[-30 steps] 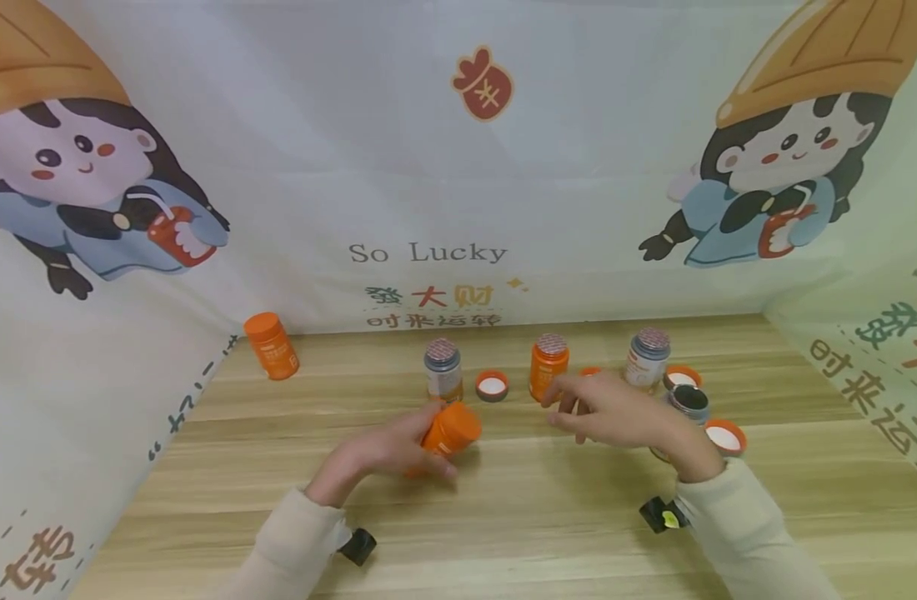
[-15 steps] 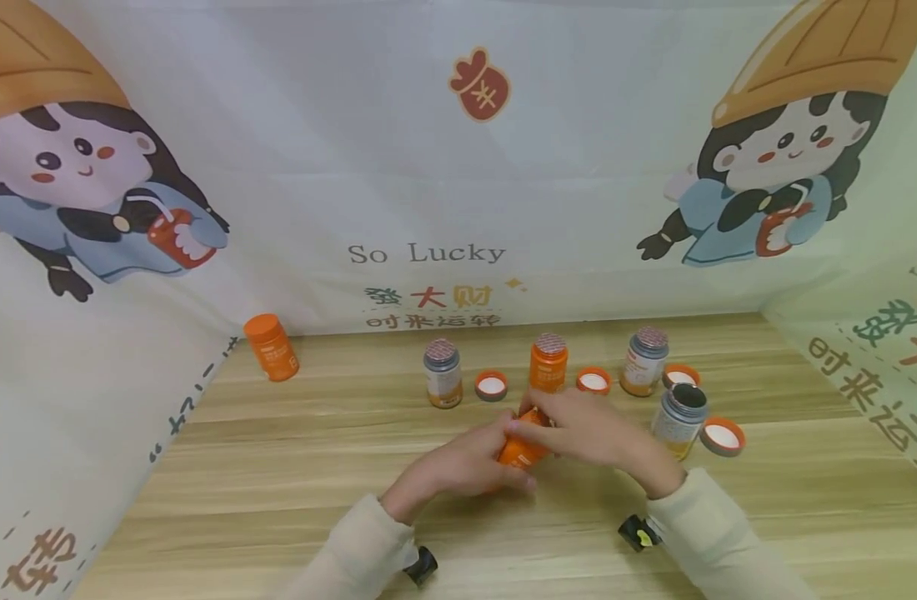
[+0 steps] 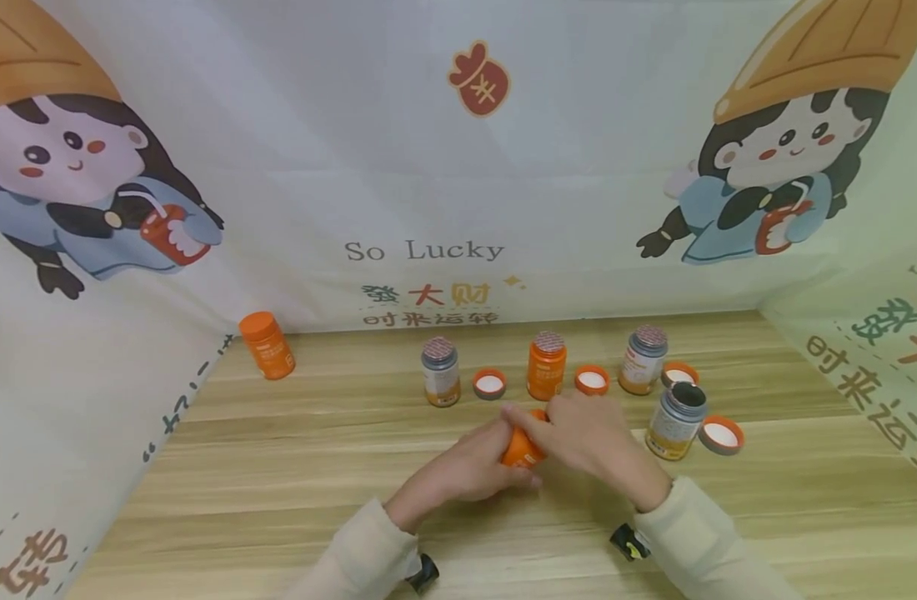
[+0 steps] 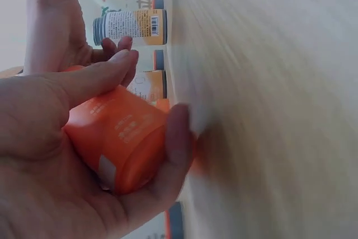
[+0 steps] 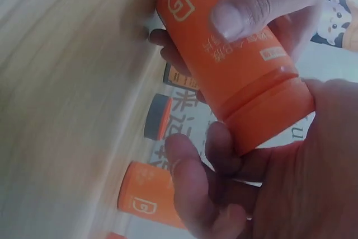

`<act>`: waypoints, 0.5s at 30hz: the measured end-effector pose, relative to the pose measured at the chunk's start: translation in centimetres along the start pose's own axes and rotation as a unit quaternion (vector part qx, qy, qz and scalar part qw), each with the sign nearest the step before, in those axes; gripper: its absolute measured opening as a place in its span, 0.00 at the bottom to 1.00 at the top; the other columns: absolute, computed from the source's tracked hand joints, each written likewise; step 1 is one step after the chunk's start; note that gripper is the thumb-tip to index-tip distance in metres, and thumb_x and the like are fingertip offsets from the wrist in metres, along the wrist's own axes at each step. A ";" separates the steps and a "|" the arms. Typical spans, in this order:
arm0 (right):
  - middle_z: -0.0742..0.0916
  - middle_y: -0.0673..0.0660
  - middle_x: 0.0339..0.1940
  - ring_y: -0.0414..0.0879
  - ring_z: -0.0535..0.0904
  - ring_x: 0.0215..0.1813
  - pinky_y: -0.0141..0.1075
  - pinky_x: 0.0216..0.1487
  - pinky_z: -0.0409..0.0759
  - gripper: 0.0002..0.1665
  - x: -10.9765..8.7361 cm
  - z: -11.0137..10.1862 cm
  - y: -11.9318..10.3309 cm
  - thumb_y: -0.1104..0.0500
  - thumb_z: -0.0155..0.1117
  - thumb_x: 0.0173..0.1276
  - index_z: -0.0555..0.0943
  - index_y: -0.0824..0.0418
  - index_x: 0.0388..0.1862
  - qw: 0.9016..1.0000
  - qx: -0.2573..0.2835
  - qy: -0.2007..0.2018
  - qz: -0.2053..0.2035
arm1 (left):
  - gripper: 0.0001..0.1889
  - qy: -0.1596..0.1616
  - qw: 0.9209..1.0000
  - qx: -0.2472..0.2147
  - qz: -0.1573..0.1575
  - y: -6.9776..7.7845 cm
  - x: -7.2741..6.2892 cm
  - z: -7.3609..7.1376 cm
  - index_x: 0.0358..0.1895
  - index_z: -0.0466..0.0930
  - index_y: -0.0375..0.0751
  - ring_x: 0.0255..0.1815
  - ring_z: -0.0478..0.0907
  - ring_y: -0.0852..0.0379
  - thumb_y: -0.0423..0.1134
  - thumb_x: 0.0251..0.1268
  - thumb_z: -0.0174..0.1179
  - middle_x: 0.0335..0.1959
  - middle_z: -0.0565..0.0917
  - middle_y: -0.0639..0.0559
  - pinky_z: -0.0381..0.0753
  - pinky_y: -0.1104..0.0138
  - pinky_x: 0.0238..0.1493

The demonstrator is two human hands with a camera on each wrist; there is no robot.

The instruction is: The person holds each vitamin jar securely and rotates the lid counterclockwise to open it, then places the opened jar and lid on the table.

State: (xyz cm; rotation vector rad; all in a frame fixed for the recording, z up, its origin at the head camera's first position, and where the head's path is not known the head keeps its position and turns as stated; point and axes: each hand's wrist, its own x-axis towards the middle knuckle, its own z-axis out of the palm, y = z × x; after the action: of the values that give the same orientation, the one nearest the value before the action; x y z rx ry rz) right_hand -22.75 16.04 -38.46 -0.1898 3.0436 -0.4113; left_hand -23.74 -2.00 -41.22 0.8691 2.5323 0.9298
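An orange pill bottle (image 3: 520, 452) is held tilted between both hands above the table's middle. My left hand (image 3: 469, 465) wraps round the bottle's body, its thumb lying along the label in the right wrist view. At the other end, my right hand (image 3: 592, 437) grips the orange cap (image 5: 271, 115) between thumb and fingers. A thin seam shows between cap and body. Just behind the hands stands an uncapped orange bottle (image 3: 546, 368) with a patterned seal on its mouth. Much of the held bottle is hidden by fingers in the head view.
Grey-necked bottles (image 3: 440, 375), (image 3: 643, 362) stand sealed at the back; an open-mouthed bottle (image 3: 676, 423) stands right. Upturned caps (image 3: 489, 384), (image 3: 592, 380), (image 3: 679, 374), (image 3: 722, 435) lie near them. A capped orange bottle (image 3: 268, 346) stands far left. A printed cloth wall (image 3: 428, 200) encloses the table.
My left hand has carried the orange bottle right, to the middle. My right hand has come left and down from near the standing bottles and taken hold of its cap.
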 end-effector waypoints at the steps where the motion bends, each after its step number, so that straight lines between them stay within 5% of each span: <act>1: 0.69 0.48 0.15 0.47 0.70 0.19 0.36 0.21 0.58 0.46 0.0 0.0 0.0 0.17 0.35 0.70 0.69 0.50 0.12 1.000 0.001 -0.002 0.005 | 0.33 0.003 1.000 0.000 0.000 0.0 0.0 0.0 0.67 0.70 0.45 0.45 0.74 0.58 0.48 0.62 0.73 0.47 0.79 0.54 0.77 0.66 0.49; 4: 0.68 0.49 0.15 0.47 0.70 0.19 0.36 0.21 0.59 0.44 0.0 0.1 0.0 0.20 0.37 0.73 0.69 0.51 0.12 1.000 0.002 0.002 0.008 | 0.36 0.006 1.000 -0.024 -0.013 -0.1 0.0 0.1 0.69 0.68 0.45 0.40 0.77 0.58 0.48 0.61 0.74 0.46 0.79 0.53 0.81 0.65 0.44; 9: 0.67 0.48 0.13 0.46 0.68 0.18 0.36 0.19 0.58 0.41 0.0 0.2 -0.1 0.25 0.42 0.76 0.67 0.50 0.10 1.000 0.005 0.013 -0.012 | 0.35 -0.009 0.989 -0.142 -0.050 -0.5 0.0 0.3 0.65 0.68 0.47 0.21 0.77 0.54 0.42 0.56 0.77 0.39 0.79 0.49 0.85 0.62 0.19; 15: 0.66 0.46 0.12 0.44 0.67 0.16 0.34 0.18 0.56 0.39 -0.1 0.0 -0.2 0.28 0.48 0.73 0.66 0.49 0.09 0.998 0.029 0.022 -0.048 | 0.31 -0.009 0.981 -0.192 -0.039 -0.6 0.2 0.3 0.53 0.72 0.48 0.22 0.77 0.56 0.37 0.47 0.82 0.36 0.81 0.51 0.83 0.63 0.15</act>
State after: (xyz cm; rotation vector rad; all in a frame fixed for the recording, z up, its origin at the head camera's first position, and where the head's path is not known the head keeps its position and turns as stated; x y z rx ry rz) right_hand -22.62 15.81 -38.41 -0.3295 3.0700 -0.5158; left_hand -24.05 -2.07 -41.92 0.6496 2.2410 1.3174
